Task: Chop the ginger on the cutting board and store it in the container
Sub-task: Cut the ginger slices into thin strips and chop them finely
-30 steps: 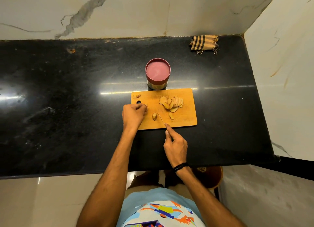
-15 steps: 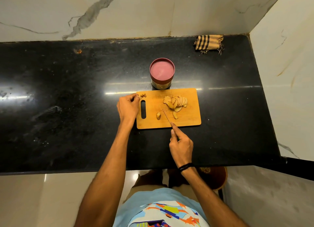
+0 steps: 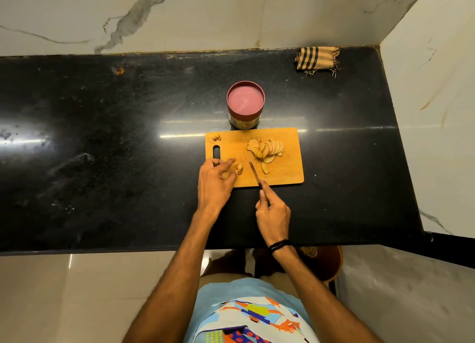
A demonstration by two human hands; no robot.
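Closest in, at 6 o'clock, is a light blue shirt [image 3: 246,314] with bright painted shapes on it. Two bare arms reach up from it over a shiny black stone counter [image 3: 102,162] with tiny specks.

The right hand [image 3: 273,214] has a black band [image 3: 279,245] on its wrist. Its fingers are curled tight round the handle of a thin knife [image 3: 255,173]. The flat, pointy blade lies over the near edge of the cutting board [image 3: 285,173], aimed at 11 o'clock.

The left hand [image 3: 216,182] is over the board's 7 o'clock corner. Its thumb and first finger pinch a small, lumpy ginger chunk [image 3: 239,168]. The two hands are apart, and the chunk sits just left of the blade.

The board is smooth brown wood, a rectangle with round corners and a long slot on its left side. One loose slice [image 3: 265,168] lies just right of the blade. Farther back, a fan of thin, pale ginger slices [image 3: 266,148] leans in a row. A few tiny scraps [image 3: 214,138] sit in the 10 o'clock corner.

At 12 o'clock from the board, touching its far edge, stands a round container [image 3: 246,121] with a shiny metal side and a dull pink lid [image 3: 246,99], shut.

At 1 o'clock, in the counter's far corner, lies a folded striped cloth [image 3: 317,59] with frayed threads. Behind it all is a white marble wall [image 3: 205,16] with grey veins.

Half a second ago the left hand was at the board's left edge, by the slot. Now it has come in to the chunk. The knife points much the same way as before.
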